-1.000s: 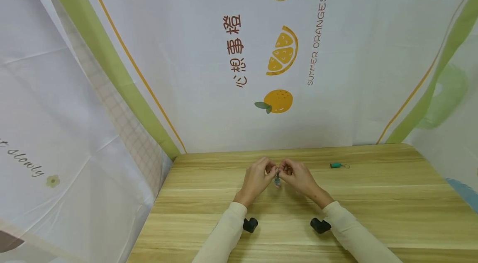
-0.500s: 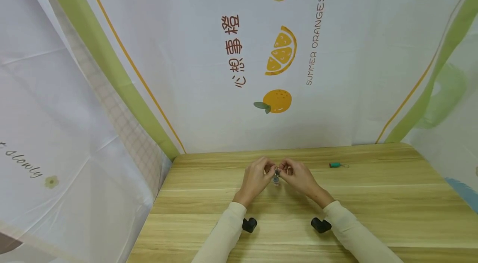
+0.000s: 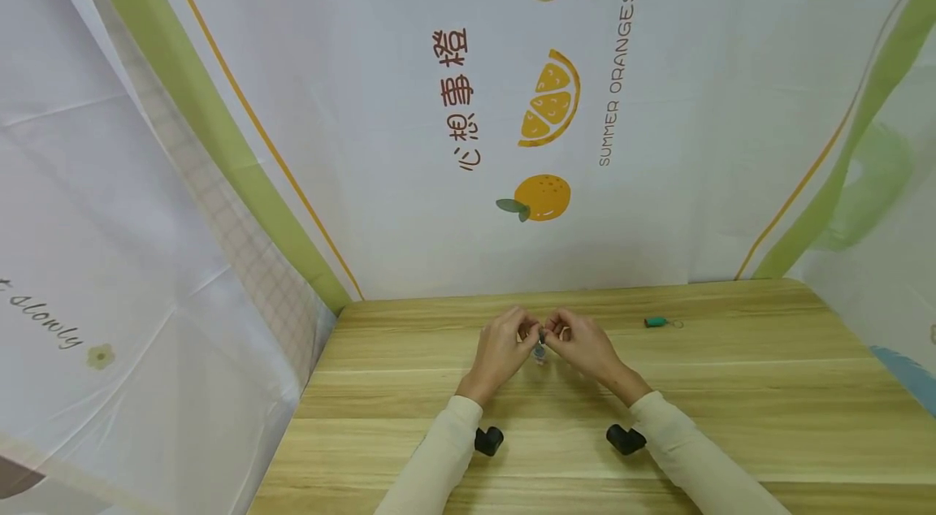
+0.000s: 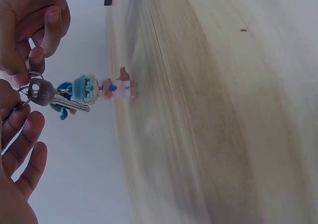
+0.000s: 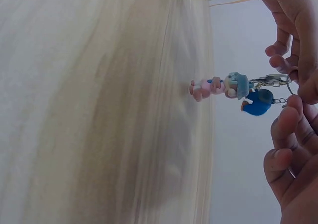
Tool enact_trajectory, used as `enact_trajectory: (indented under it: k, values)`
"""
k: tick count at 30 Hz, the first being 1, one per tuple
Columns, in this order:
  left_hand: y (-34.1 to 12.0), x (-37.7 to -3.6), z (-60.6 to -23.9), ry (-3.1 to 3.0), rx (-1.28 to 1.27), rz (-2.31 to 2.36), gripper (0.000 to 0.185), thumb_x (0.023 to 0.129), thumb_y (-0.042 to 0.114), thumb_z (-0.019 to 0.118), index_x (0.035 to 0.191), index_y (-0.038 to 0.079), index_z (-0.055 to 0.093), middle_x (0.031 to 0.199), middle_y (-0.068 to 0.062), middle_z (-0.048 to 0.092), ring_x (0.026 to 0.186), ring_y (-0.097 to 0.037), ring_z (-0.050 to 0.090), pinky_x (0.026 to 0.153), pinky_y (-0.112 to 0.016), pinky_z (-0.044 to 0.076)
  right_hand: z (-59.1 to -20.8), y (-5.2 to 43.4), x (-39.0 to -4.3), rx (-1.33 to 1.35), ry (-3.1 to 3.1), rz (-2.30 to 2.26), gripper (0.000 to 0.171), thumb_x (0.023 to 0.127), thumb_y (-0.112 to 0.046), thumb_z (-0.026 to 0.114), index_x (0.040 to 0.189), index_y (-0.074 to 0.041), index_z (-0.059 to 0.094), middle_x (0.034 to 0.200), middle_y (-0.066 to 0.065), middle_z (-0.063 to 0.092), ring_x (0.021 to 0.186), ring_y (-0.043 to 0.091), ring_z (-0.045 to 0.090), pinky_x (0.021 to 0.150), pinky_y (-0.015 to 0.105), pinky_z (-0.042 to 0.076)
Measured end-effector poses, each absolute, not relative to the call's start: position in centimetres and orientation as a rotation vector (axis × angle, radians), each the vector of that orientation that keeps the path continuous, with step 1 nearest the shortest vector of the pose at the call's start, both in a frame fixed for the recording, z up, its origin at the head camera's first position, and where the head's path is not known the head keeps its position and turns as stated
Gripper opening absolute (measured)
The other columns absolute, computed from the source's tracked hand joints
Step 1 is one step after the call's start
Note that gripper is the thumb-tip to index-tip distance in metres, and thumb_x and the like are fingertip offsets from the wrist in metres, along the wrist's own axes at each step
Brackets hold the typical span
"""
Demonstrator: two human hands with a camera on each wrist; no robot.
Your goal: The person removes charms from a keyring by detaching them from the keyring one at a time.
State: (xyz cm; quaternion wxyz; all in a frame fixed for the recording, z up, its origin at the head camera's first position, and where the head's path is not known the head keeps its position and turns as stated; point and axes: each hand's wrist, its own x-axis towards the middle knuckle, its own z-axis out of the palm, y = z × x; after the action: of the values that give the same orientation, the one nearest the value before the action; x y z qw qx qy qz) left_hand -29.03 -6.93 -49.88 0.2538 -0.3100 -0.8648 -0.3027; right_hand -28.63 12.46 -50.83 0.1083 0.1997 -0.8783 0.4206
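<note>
Here, the person's left hand (image 3: 500, 348) and right hand (image 3: 582, 344) are meeting fingertip to fingertip above the middle of the wooden table (image 3: 731, 409), both pinching the same key ring (image 4: 26, 92) with curled fingers. Hanging from the ring are a silver key (image 4: 49, 97), a small figure charm (image 4: 99, 89) in pale blue and pink (its feet are touching or nearly touching the tabletop; the wrist views do not settle which) and a dark blue charm (image 5: 258, 103) just beside it. The bunch is sitting between the two hands, at roughly 12 o'clock from the person's chest. At about 2 o'clock from the hands, well apart, a teal keychain (image 3: 656, 322) is lying on the table near the back edge. Behind the table a cloth backdrop (image 3: 366, 133) printed with oranges is hanging
</note>
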Motion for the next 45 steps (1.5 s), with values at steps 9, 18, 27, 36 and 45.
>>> enact_trajectory:
  k: [9,18,27,36,45]
  values:
    - [-6.8,-29.1,-50.0,-2.367,-0.842,-0.819,0.004,0.102,0.011,0.070,0.100,0.010,0.073,0.087,0.001,0.070,0.073,-0.008,0.065,0.061,-0.013,0.046,-50.7,12.6,-28.5,0.627,-2.557,1.222,0.006,0.100,-0.013,0.072,0.097,-0.014,0.066,0.084,-0.006,0.064,0.070,0.002,0.054,0.063,0.024,0.047]
    - [-7.0,-29.1,-50.2,-2.370,-0.816,-0.819,0.005,0.100,0.008,0.072,0.097,0.012,0.072,0.086,0.001,0.069,0.072,-0.007,0.063,0.060,-0.012,0.045,-50.5,12.9,-28.5,0.644,-2.525,1.238,0.007,0.098,-0.010,0.075,0.098,-0.012,0.068,0.084,-0.006,0.065,0.069,0.002,0.052,0.062,0.024,0.047]
    - [-6.9,-29.0,-50.1,-2.362,-0.805,-0.816,0.006,0.098,0.008,0.073,0.097,0.013,0.073,0.084,0.002,0.069,0.071,-0.006,0.062,0.060,-0.012,0.044,-50.6,13.3,-28.7,0.606,-2.506,1.240,0.003,0.100,-0.011,0.071,0.097,-0.012,0.070,0.086,-0.004,0.069,0.071,0.002,0.056,0.065,0.024,0.050]
    - [-7.0,-29.0,-50.0,-2.372,-0.801,-0.831,0.005,0.100,0.009,0.073,0.098,0.014,0.073,0.085,0.003,0.070,0.071,-0.005,0.061,0.061,-0.012,0.045,-50.2,14.1,-28.9,0.538,-2.557,1.238,0.004,0.099,-0.011,0.068,0.096,-0.010,0.070,0.083,-0.003,0.068,0.071,0.005,0.058,0.065,0.024,0.050]
    - [-7.1,-29.0,-50.1,-2.384,-0.802,-0.846,0.005,0.102,0.012,0.070,0.100,0.013,0.074,0.086,0.002,0.070,0.071,-0.007,0.062,0.060,-0.013,0.045,-50.0,15.1,-29.3,0.521,-2.565,1.245,0.005,0.099,-0.011,0.071,0.100,-0.007,0.068,0.085,0.000,0.068,0.076,0.008,0.062,0.066,0.024,0.053]
